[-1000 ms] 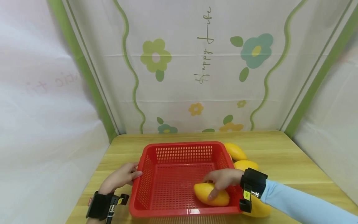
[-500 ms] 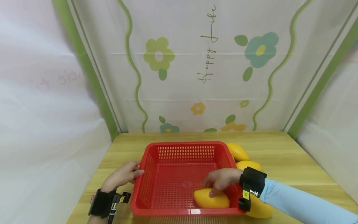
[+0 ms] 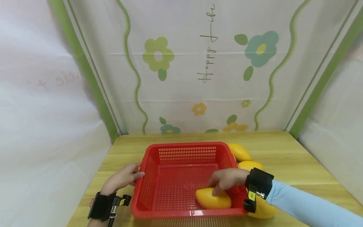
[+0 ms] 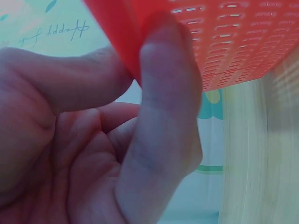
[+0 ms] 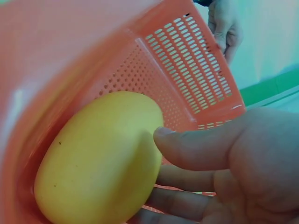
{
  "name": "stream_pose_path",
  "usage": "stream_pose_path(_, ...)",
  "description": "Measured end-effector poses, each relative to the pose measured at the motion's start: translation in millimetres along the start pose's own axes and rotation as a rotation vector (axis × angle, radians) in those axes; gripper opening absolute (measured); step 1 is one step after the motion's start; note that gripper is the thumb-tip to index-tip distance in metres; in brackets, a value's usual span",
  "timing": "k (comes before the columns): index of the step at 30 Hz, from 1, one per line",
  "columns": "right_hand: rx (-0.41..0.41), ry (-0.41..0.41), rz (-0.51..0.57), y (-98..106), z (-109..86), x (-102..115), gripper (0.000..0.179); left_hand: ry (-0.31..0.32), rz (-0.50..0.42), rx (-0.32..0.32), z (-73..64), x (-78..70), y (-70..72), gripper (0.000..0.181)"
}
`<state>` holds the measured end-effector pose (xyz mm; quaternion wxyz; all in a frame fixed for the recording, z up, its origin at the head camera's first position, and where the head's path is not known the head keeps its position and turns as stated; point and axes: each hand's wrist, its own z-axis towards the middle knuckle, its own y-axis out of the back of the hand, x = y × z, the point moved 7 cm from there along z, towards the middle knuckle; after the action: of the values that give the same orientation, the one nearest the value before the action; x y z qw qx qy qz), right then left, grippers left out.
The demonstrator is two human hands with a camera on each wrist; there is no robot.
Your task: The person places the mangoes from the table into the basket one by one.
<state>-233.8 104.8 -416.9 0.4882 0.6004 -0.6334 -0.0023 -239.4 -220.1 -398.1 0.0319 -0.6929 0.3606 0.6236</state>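
A red plastic basket (image 3: 182, 213) with slotted walls stands on the table. My left hand (image 3: 124, 179) pinches its left rim, thumb (image 4: 88, 79) on one side and index finger (image 4: 163, 116) on the other. Inside, near the front right corner, a yellow mango (image 3: 213, 199) lies on its side. My right hand (image 3: 227, 180) reaches over the right wall to it. In the right wrist view the thumb tip (image 5: 163, 134) just meets the mango's edge, and the fairly straight fingers (image 5: 182, 200) pass partly behind the fruit, their tips hidden.
Several more mangoes lie outside along the basket's right wall, including one at the back (image 3: 239, 153), one beside the right wrist (image 3: 250, 165) and one under the right wrist strap (image 3: 263, 208). A flowered cloth (image 3: 181, 78) hangs behind the wooden table (image 3: 297, 164).
The mango has come down toward the basket's front wall and then stayed put. My right thumb has slid back from over it to its upper edge. The left hand keeps its hold.
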Motion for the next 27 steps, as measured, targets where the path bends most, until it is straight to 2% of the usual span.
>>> stream_pose_path(5, -0.014, -0.004, 0.053, 0.6, -2.5, -1.3, 0.023, -0.008, 0.006, 0.003, -1.1, 4.2, -0.5, 0.049)
stream_pose_path(10, -0.060, -0.027, 0.062, 7.1, -6.4, -3.9, 0.027, -0.024, -0.006, 0.017, -1.5, 3.5, -0.9, 0.049)
stream_pose_path(21, -0.132, 0.046, 0.070, 35.1, -23.4, 6.6, 0.031, 0.005, 0.019, 0.017, -2.4, -0.5, 3.9, 0.051)
stream_pose_path(27, -0.134, 0.073, 0.046, 40.9, -30.5, 5.2, 0.036, 0.003, 0.023, 0.025, 0.6, -2.5, 2.2, 0.051)
